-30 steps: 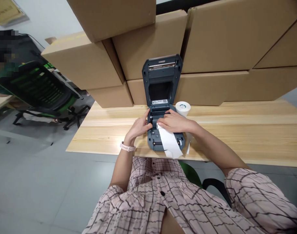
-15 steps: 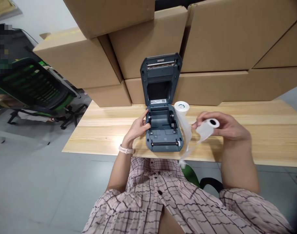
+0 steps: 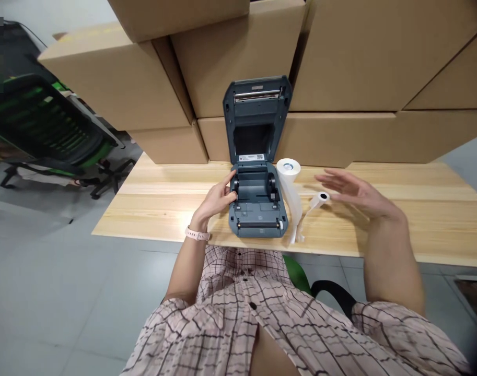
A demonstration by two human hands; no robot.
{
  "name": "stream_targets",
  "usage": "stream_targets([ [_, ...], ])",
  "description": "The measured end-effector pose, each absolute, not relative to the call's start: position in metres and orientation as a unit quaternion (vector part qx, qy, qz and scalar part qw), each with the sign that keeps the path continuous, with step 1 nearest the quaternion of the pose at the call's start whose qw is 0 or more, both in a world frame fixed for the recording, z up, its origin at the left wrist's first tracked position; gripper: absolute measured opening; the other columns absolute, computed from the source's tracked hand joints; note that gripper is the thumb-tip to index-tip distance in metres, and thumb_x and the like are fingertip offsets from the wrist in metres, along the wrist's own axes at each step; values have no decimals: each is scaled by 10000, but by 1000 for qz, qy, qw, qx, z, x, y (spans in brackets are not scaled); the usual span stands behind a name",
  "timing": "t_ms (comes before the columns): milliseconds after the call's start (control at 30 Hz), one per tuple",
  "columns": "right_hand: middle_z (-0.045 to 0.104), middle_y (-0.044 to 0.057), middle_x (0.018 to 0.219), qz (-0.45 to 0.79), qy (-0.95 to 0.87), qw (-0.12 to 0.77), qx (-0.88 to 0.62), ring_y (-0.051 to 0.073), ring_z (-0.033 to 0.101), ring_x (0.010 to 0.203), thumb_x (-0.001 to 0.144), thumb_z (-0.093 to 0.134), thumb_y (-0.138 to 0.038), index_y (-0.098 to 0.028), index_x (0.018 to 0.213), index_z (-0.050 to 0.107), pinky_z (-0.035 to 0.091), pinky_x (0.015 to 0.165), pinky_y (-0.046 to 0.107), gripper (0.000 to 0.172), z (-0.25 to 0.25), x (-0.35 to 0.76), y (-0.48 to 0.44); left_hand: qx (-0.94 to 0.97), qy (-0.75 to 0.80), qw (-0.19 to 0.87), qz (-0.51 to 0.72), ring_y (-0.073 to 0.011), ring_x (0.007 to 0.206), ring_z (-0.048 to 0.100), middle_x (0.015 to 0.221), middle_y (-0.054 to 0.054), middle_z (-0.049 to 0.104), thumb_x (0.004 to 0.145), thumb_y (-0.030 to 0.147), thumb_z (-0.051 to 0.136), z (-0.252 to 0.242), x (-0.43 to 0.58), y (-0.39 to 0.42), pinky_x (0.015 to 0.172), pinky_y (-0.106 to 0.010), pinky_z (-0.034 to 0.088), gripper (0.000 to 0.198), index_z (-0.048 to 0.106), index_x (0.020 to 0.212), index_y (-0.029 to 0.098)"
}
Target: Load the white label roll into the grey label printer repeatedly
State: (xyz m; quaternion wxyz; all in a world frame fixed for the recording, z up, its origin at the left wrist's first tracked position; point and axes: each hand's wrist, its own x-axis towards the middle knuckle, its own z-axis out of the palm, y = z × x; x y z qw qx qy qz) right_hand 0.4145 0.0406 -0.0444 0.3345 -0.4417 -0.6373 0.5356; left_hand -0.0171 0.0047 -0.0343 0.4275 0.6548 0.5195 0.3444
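A dark grey label printer [image 3: 257,213] stands on the wooden table with its lid [image 3: 255,117] raised, leaving the roll bay in plain view. My left hand [image 3: 214,202] grips the printer's left side, thumb on the rim of the bay. To the printer's right a larger white label roll [image 3: 288,167] stands on end, its loose strip trailing to the table's front edge. A smaller white roll [image 3: 321,198] with a dark core lies further right, a strip hanging from it. Beside this small roll, my right hand [image 3: 358,194] is open and holds nothing, fingers stretched leftward.
Stacked cardboard boxes [image 3: 238,62] line the back of the wooden table [image 3: 398,209]. On the left, beyond the table end, stands a black and green office chair [image 3: 50,125]. A green and black chair part [image 3: 297,274] shows below the front edge.
My right hand has let go of the small roll, which now lies on the table, and its fingers have opened. My left hand stays on the printer. The view has shifted slightly.
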Motion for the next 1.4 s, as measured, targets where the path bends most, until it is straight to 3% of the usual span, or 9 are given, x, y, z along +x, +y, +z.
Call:
stream_targets([
  [100,603,48,1621,517,-665,309,-441,370,472,1581,778,930,-492,-425,1505,591,391,1310,644,806,-34,405,80,686,526,396,311,-115,609,363,648,82,440,913,234,566,-29,-19,4,612,-256,304,854,306,1726,190],
  [233,537,96,1676,529,-711,224,-406,397,449,1587,588,1025,-411,-325,1536,576,356,1323,629,1053,-35,356,132,698,539,374,286,-126,619,378,651,75,456,938,249,542,-24,-19,1,631,-262,323,850,262,1738,186],
  [367,752,101,1416,551,-717,180,-388,394,640,1391,516,1021,-424,-253,1343,724,424,1265,629,895,-39,325,150,696,546,365,289,-131,626,390,645,75,451,927,260,551,-24,-16,0,639,-263,318,867,259,1737,159],
  [433,795,124,1320,551,-702,223,-393,380,709,1273,503,1007,-476,-223,1248,768,495,1192,584,823,-38,330,148,694,551,362,290,-135,626,396,638,75,448,911,246,548,-24,-15,0,644,-265,319,880,260,1735,141],
  [600,797,166,1287,526,-704,306,-366,322,774,1076,662,830,-760,-203,1227,755,548,917,481,797,-2,345,124,706,544,353,284,-148,645,403,649,64,449,891,242,525,-22,-14,0,658,-273,324,858,315,1713,115],
  [700,802,135,1262,445,-812,208,-315,328,764,1048,621,846,-771,-219,1305,712,561,898,460,889,37,314,103,713,548,340,274,-155,648,411,654,58,462,880,245,511,-20,-13,-1,663,-280,322,845,347,1698,109],
  [833,787,121,1199,220,-931,30,-288,343,734,1033,717,807,-695,-231,1223,737,555,871,432,690,74,248,83,714,560,330,260,-166,649,433,653,56,479,870,257,505,-19,-12,-1,665,-282,328,863,332,1702,107],
  [933,758,150,1245,144,-947,-40,-285,377,721,1068,774,746,-672,-227,1278,719,524,856,433,673,81,217,82,719,564,318,251,-176,663,469,678,42,534,873,263,498,-20,-12,-1,680,-286,356,861,330,1705,123],
  [1400,757,172,1306,239,-928,-105,-267,384,710,1119,750,774,-738,-188,1268,714,539,906,442,758,47,211,97,732,558,304,244,-208,718,522,792,-23,659,895,291,477,-21,-12,0,757,-314,410,849,316,1708,108],
])
